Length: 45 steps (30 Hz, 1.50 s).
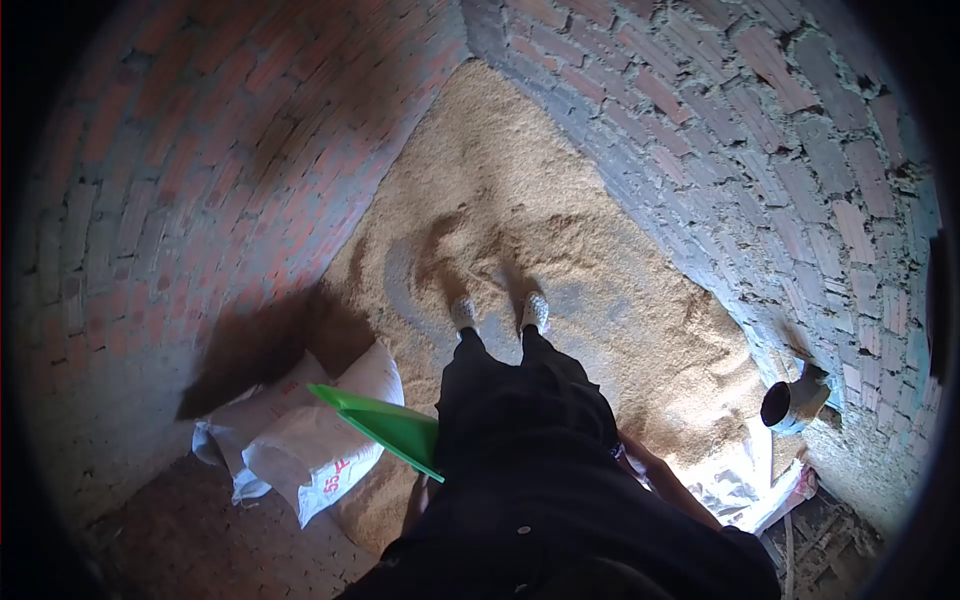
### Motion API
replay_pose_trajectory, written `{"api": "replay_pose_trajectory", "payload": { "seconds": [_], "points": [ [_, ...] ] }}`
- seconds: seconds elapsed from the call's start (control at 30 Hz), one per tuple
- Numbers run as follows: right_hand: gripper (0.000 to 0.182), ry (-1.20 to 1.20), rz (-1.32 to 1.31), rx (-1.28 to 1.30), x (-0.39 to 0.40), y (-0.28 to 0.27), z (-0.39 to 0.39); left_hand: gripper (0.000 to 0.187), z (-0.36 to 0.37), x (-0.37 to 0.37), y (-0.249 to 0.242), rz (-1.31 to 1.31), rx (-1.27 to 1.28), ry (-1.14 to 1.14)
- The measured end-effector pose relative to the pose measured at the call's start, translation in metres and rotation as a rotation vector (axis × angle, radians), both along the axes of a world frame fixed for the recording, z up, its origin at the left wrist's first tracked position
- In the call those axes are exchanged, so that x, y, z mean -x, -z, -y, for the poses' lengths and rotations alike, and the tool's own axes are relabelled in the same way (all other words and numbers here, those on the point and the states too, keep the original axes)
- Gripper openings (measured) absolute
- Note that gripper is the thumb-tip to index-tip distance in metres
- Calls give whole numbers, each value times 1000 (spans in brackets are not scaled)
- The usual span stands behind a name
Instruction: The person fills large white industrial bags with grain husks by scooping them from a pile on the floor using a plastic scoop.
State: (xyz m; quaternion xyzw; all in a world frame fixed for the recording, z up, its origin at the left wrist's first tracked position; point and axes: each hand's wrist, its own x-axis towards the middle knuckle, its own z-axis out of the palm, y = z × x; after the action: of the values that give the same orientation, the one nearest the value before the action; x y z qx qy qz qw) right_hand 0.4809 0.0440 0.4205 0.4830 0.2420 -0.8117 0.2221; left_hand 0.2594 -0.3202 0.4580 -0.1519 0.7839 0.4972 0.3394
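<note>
Loose heap point(490, 130) filled the floor's far corner, between left wall point(230, 170) and right wall point(700, 170), and ran back along both. Shoes point(535, 312) stood mid-heap. Sacks point(325, 435) lay at its left edge, scoop point(395, 430) just right of them. Pipe point(797, 402) sat low by right wall, crumpled sheeting point(745, 485) just behind it.

I have on a black, long-bodied top point(510, 490) with small pale round buttons down its front, black trousers point(520, 395) and light, dark-speckled shoes point(535, 312). Something thin, its kind too small to tell, circles my right wrist point(618, 451).
</note>
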Motion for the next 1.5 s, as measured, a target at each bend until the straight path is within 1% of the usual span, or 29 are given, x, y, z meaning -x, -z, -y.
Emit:
{"api": "replay_pose_trajectory", "payload": {
  "seconds": [0.1,0.17,0.23,0.3,0.33,0.43,0.47,0.5,0.53,0.57,0.6,0.63,0.67,0.7,0.77,0.8,0.93,0.97,1.03,1.07,1.1,1.13,1.17,1.23,1.3,1.37,1.4,1.43,1.5],
  "points": [
    [61,72,-174,214,37,-33,13,26,14,17,-6,25,-22,-45],
    [67,70,-213,250,49,-41,22,26,23,29,-8,41,-48,-72],
    [60,-34,-142,137,43,-27,23,26,30,45,-7,53,-83,-104],
    [51,-236,7,-98,51,-29,26,26,37,63,-5,60,-129,-135],
    [44,-123,-38,-138,57,-27,34,27,41,73,-4,62,-151,-149],
    [46,-208,67,-463,79,-11,53,27,40,103,4,-32,-151,-121],
    [46,-85,112,-559,97,-14,62,27,38,116,6,-117,-116,-53],
    [47,37,153,-656,113,-17,66,28,40,127,20,-59,-217,-137],
    [47,103,196,-761,115,-2,67,28,42,136,33,61,-415,-321],
    [47,102,200,-761,122,4,68,29,66,139,69,451,-796,-714],
    [47,55,301,-921,132,9,65,29,69,142,87,455,-797,-711],
    [47,6,403,-1081,140,15,62,33,68,148,100,340,-569,-728],
    [47,7,409,-1081,145,22,60,36,68,152,109,226,-338,-736],
    [47,-16,461,-1171,149,30,56,36,64,158,113,232,-339,-732],
    [46,-35,520,-1258,150,43,56,43,59,172,120,23,115,-658],
    [48,-55,533,-1295,148,49,56,45,59,176,120,-105,230,-547],
    [45,-205,618,-1377,115,85,60,51,80,173,138,-239,253,-619],
    [45,-203,615,-1380,100,110,67,50,93,168,151,-247,353,-622],
    [44,-474,339,-1416,78,156,75,49,107,166,157,-252,443,-625],
    [44,-473,343,-1422,89,146,75,50,111,167,158,-226,507,-609],
    [42,-487,225,-1164,113,127,77,51,113,170,159,-201,569,-590],
    [40,-495,109,-906,134,108,75,51,114,174,160,-243,510,-618],
    [40,-494,108,-913,148,100,71,51,115,181,161,-243,502,-620],
    [35,-568,142,-1253,174,87,61,50,117,198,166,-237,476,-668],
    [30,-472,151,-1195,207,71,47,50,113,209,171,-298,433,-668],
    [27,-240,-41,-1366,236,61,39,47,107,220,171,-274,324,-497],
    [27,-167,41,-1309,257,48,37,43,83,227,149,-312,136,-533],
    [27,-164,33,-1315,280,36,37,39,80,237,164,-308,-14,-565],
    [29,-200,105,-1059,322,21,37,33,59,264,158,-160,-5,-407]
  ]
}}
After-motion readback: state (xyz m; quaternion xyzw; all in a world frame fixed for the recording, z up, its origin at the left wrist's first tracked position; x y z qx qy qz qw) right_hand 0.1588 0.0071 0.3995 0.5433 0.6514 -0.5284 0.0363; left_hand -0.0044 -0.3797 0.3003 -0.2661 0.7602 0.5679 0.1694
